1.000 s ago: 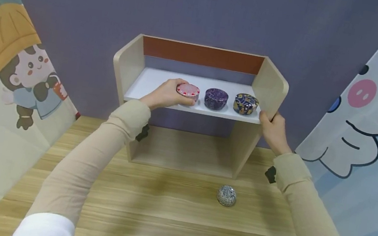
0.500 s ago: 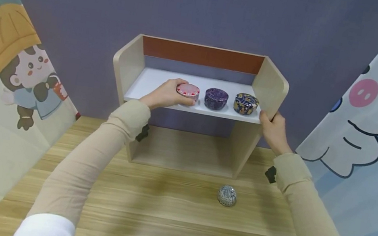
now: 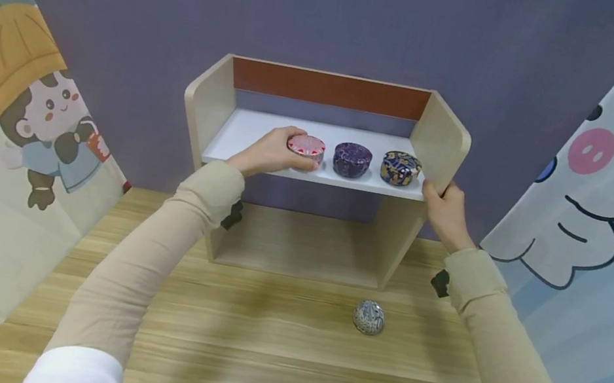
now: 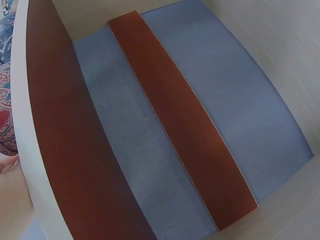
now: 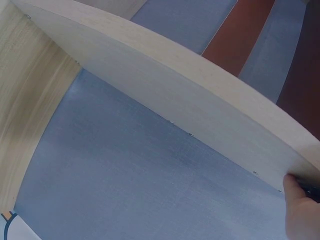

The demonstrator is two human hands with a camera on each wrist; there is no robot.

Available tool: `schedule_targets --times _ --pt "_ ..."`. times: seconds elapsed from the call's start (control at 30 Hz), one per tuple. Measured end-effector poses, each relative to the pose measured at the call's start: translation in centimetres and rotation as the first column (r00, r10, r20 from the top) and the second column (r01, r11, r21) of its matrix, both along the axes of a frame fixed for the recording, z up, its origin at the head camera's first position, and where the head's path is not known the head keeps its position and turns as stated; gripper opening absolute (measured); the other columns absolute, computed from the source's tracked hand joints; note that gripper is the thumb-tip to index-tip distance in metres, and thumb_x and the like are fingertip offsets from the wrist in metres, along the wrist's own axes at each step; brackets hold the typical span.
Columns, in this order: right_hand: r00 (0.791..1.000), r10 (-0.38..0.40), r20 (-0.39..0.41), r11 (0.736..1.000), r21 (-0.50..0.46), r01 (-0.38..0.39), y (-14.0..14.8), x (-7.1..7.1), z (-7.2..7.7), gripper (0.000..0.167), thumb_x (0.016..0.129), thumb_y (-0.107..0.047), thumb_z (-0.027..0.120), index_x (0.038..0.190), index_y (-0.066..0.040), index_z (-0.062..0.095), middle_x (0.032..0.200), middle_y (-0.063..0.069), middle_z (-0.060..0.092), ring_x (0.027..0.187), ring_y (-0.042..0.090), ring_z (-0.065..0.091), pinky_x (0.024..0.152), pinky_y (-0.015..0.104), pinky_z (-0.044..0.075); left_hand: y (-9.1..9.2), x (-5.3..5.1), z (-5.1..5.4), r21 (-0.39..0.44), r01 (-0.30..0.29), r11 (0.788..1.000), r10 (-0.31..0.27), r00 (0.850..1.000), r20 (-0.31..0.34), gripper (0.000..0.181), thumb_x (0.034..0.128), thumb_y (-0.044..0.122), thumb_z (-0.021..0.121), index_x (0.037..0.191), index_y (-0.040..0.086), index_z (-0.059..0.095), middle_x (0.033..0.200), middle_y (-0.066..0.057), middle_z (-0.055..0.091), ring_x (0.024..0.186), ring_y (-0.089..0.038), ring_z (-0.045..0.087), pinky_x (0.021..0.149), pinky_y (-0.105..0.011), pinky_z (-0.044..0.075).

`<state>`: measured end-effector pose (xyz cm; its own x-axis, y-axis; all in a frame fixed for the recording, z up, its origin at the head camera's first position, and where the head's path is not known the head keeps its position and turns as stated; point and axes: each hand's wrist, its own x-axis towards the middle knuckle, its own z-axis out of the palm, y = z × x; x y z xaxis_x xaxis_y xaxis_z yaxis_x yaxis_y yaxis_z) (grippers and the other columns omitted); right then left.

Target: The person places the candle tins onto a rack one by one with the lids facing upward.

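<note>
A round pink-and-red patterned tin (image 3: 306,145) is on the white upper board of a small wooden shelf (image 3: 309,177). My left hand (image 3: 274,152) grips it from the left, thumb in front and fingers behind; part of its side is hidden. To its right, apart from one another, are a purple tin (image 3: 351,160) and a dark blue-and-gold tin (image 3: 399,169). My right hand (image 3: 446,214) holds the front edge of the shelf's right side panel (image 3: 442,139), beside the blue-and-gold tin. In the left wrist view, the patterned tin (image 4: 6,112) shows only at the left edge.
A grey-and-white patterned round object (image 3: 368,317) lies on the wooden table (image 3: 275,326) in front of the shelf. A reddish-brown back rail (image 3: 328,90) crosses the shelf's top rear. Cartoon-printed curtains (image 3: 52,100) hang at both sides, with a grey-blue backdrop (image 3: 333,17) behind.
</note>
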<state>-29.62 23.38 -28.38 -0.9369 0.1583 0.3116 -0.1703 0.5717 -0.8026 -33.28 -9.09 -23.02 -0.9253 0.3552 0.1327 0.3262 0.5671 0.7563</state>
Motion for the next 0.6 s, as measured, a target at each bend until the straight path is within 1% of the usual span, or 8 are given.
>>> schedule_targets --times 0.13,0.33,0.6 --pt "1.000 0.001 0.008 1.000 -0.005 -0.001 0.01 0.08 0.06 0.055 0.095 -0.036 0.038 0.128 0.007 0.042 0.124 0.025 0.052 0.105 0.028 0.050 0.091 0.042 0.044 -0.05 0.04 0.02 0.018 -0.001 1.000 0.001 1.000 0.009 0.080 0.0722 0.032 0.076 0.137 0.004 0.037 0.126 -0.012 0.051 0.107 -0.021 0.051 0.098 -0.035 0.041" --pt "1.000 -0.002 -0.001 1.000 0.001 0.002 0.03 0.06 0.15 0.055 0.094 -0.035 0.038 0.128 0.008 0.042 0.123 0.026 0.052 0.104 0.029 0.050 0.092 0.044 0.043 -0.15 -0.08 0.01 0.040 0.001 0.999 -0.002 1.000 0.019 0.082 0.0722 0.032 0.076 0.138 0.005 0.036 0.128 -0.012 0.050 0.108 -0.021 0.050 0.099 -0.035 0.041" --pt "1.000 -0.005 -0.003 1.000 0.006 0.005 0.02 0.12 0.04 0.055 0.094 -0.036 0.038 0.126 0.009 0.043 0.122 0.025 0.053 0.102 0.027 0.050 0.089 0.041 0.044 -0.29 -0.01 0.02 0.116 -0.016 0.993 0.009 0.998 0.064 0.079 0.0742 0.030 0.074 0.139 0.007 0.036 0.134 -0.011 0.046 0.113 -0.021 0.048 0.100 -0.036 0.040"
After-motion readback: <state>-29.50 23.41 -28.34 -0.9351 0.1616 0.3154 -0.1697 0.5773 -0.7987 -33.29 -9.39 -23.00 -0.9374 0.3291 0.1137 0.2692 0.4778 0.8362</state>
